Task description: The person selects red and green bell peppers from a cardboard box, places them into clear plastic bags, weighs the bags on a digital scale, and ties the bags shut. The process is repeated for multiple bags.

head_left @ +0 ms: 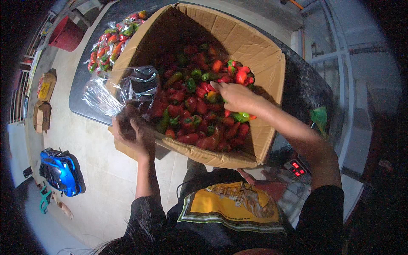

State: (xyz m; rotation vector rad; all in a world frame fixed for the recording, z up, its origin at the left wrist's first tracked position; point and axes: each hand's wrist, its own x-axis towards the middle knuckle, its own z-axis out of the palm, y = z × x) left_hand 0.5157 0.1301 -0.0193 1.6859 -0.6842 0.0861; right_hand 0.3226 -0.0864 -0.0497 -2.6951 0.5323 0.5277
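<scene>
Red and green peppers (191,104) lie in a cardboard box (246,29) whose left wall (141,37) separates them from a far-left filled bag (112,46); the left hand (134,127) clutches a clear bag (102,94), the right hand (234,95) touches peppers, grip unclear.

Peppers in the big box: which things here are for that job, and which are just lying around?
Seems part of the job:
- loose peppers, at the right hand
- big cardboard box
- clear plastic bag, in the left hand

Probably just lying about:
- blue-and-black thing
- red bucket
</scene>
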